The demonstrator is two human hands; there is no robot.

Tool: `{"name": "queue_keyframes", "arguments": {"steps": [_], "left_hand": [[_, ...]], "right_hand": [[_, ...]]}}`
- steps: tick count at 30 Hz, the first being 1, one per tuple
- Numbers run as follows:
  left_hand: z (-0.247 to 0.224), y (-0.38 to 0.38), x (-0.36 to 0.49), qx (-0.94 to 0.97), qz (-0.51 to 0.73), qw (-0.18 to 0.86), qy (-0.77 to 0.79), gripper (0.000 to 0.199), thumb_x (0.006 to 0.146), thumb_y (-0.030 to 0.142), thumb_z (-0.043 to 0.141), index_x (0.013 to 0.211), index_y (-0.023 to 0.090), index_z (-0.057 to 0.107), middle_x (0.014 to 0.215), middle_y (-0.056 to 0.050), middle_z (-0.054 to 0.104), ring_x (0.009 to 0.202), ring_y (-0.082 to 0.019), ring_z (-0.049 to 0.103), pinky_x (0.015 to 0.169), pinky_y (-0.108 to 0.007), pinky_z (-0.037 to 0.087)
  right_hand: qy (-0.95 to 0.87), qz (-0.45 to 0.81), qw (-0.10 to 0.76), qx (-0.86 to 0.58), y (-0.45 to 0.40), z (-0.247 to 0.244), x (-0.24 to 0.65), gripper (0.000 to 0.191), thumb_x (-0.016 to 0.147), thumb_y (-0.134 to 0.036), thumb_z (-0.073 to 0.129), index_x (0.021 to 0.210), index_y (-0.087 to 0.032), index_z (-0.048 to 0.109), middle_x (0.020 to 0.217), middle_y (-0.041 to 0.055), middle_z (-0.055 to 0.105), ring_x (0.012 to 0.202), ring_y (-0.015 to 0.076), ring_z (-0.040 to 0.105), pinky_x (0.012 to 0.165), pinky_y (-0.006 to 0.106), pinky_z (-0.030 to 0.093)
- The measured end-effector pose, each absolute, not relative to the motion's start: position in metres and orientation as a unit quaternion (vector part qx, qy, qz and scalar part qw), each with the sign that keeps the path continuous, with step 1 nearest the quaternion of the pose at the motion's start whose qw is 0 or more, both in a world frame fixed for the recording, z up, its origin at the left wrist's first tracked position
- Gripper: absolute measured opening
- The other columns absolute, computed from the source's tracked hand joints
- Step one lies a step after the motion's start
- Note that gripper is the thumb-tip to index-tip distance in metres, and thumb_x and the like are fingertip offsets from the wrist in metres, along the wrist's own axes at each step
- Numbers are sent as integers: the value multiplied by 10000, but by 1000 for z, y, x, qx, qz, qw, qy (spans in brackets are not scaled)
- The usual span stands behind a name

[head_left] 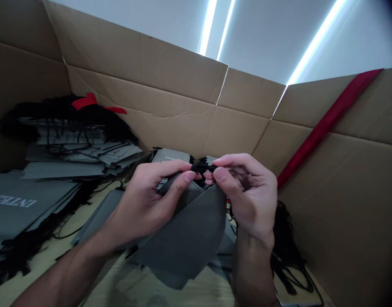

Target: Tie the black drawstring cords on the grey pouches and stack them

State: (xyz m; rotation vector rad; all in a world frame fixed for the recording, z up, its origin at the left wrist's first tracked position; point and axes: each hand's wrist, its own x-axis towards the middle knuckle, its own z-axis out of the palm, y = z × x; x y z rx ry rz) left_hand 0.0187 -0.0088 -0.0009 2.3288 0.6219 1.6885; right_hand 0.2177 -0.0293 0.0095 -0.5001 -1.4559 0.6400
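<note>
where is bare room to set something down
The table shows a strip between the INTEX stack and left forearm, and a patch between it and the right forearm, below the held fabric. Crowded: back-left pile, black cords at right.

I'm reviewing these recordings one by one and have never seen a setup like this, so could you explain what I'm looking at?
There is no robot here: a person works with two bare hands. The single picture comes from a camera worn on the head, looking forward and down.

The left hand and right hand pinch a black cord between their fingertips, with a grey sheet hanging just below.

On the pale surface, at the left, lie grey pieces marked INTEX and a taller pile topped with black cords. More black cords lie at the right. Cardboard walls stand around, with a dark red band on the right.
</note>
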Motion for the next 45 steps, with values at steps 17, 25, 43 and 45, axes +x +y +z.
{"name": "queue_keyframes", "arguments": {"steps": [17, 25, 43, 45], "left_hand": [[-1, -5, 15, 804, 556, 97, 187, 111, 1091, 198, 675, 1029, 175, 765, 854, 39, 774, 716, -64, 660, 647, -167, 470], [-1, -10, 15, 826, 508, 139, 202, 126, 1141, 274, 606, 1153, 195, 704, 802, 41, 654, 676, -93, 561, 640, -224, 442], [4, -11, 14, 850, 472, 168, 160, 223, 1176, 253, 512, 1018, 179, 652, 794, 45, 553, 663, -85, 483, 629, -230, 405], [4, -9, 14, 848, 480, 164, 153, 183, 1169, 259, 544, 1049, 180, 658, 793, 50, 567, 659, -83, 487, 629, -221, 411]], "right_hand": [[-688, 203, 633, -291, -29, 11, 227, 198, 878, -288, 959, 1004, -248, 812, 768, -44, 675, 667, 111, 600, 595, 229, 492], [-725, 163, 591, -313, -33, 10, 219, 102, 975, -255, 854, 949, -236, 758, 739, -66, 647, 606, 79, 548, 555, 196, 457], [-730, 211, 571, -311, -28, 10, 228, 235, 976, -448, 866, 948, -231, 781, 800, -1, 700, 643, 134, 584, 559, 250, 475], [-721, 235, 582, -294, -27, 10, 230, 219, 979, -434, 870, 1035, -243, 780, 864, 4, 727, 697, 142, 640, 617, 252, 524]]}}
